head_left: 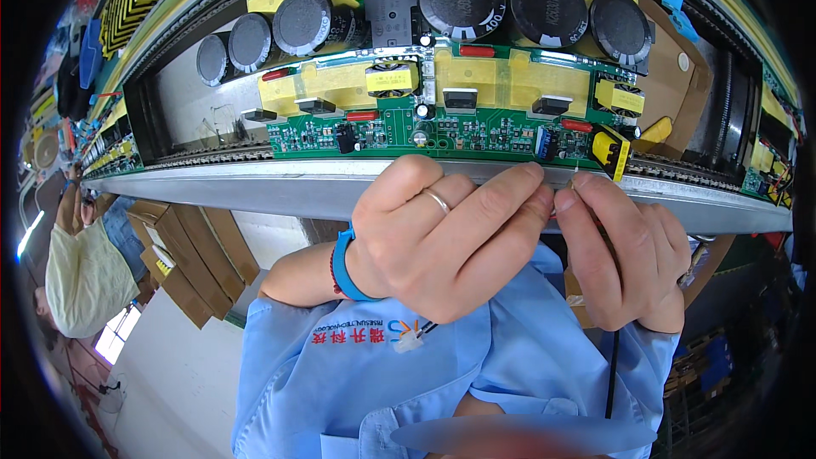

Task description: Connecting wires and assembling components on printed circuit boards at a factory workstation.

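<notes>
1. Where the grey rail edge (255, 183) runs beneath the green circuit board (442, 132), both hands meet just below it, with little free room between knuckles and rail.
2. The left hand (433, 238) and right hand (620, 255) pinch their fingers narrowly on a thin black wire (612, 365).
3. The wire hangs down over the blue shirt (357, 382), slim and dark.

Left hand (442, 234) and right hand (616, 255) pinch thin wire (611, 365) together below green board (442, 132) on conveyor rail (255, 178).
</notes>
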A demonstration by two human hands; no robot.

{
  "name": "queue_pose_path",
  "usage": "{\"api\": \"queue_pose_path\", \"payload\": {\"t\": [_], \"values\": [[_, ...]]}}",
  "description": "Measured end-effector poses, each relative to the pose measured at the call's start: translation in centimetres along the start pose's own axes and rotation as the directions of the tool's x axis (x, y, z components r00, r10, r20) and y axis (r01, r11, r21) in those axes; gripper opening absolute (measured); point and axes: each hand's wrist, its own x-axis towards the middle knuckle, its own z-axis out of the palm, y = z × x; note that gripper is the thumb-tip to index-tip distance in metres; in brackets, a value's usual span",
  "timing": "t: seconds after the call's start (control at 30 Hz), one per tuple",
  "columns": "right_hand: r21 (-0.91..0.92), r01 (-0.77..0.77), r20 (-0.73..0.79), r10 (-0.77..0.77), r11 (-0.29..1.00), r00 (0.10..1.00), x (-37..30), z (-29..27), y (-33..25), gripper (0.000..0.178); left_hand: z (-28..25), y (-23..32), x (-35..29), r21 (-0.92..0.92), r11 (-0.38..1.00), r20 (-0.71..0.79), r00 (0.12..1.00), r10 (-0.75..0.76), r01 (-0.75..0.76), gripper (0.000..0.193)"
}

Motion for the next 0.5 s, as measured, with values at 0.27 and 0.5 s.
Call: {"api": "queue_pose_path", "payload": {"t": [0.27, 0.5], "values": [[0.007, -0.006, -0.012, 0.006, 1.0, 1.0, -0.05, 0.26, 0.08, 0.01, -0.43, 0.04, 0.53, -0.011, 1.0, 0.027, 1.0, -0.014, 0.014, 0.021], [0.017, -0.018, -0.007, 0.018, 1.0, 1.0, -0.11, 0.4, 0.04, 0.009, -0.49, 0.18, 0.46, 0.043, 0.999, 0.046, 0.999, 0.001, -0.003, 0.022]]}}
